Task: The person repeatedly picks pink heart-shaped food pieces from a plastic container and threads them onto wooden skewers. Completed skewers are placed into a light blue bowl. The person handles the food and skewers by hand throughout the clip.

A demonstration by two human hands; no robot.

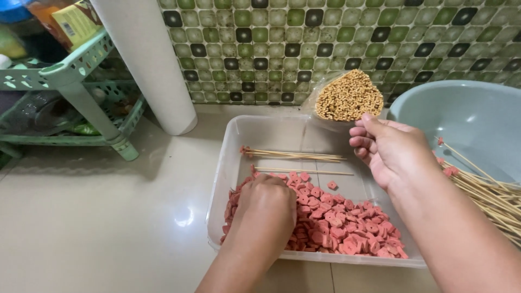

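Holding 1 seed bag (349, 99), 2 hands

Green plastic rack (70, 81), white pipe (149, 65), pale basin (461, 119), green mosaic tiles (304, 43)

Meat pieces (336, 225) and skewers (296, 155) in a tub (228, 157), basin (461, 119) to its right, rack (70, 81) far left.

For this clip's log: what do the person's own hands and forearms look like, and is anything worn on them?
Both are bare. The left hand and the right hand show no gloves, rings, watch or bracelet, and both forearms are uncovered up to the frame edge, with no sleeve in view. The right hand's fingernails are short and unpainted; the left hand's nails are hidden. No marks or bandages show.
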